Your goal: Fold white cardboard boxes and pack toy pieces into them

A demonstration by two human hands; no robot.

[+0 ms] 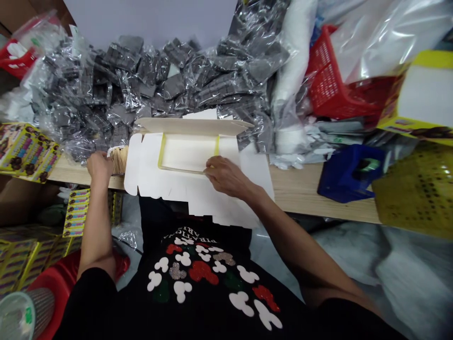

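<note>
My right hand (225,177) lies on an unfolded white cardboard box (148,165), with its fingertips at the near edge of a yellow-rimmed rectangular tray recess (187,152). The box's long lid flap (193,126) stands raised at the far side. My left hand (99,169) is at the box's left end, closed against a bundle of thin wooden sticks (119,159). Part of the bundle is hidden behind that hand.
A large heap of grey items in clear plastic bags (152,78) lies behind the box on the wooden table (300,191). To the right are a red basket (329,80), a blue tape dispenser (350,173) and a yellow basket (414,191). Printed yellow cards (26,152) lie at the left.
</note>
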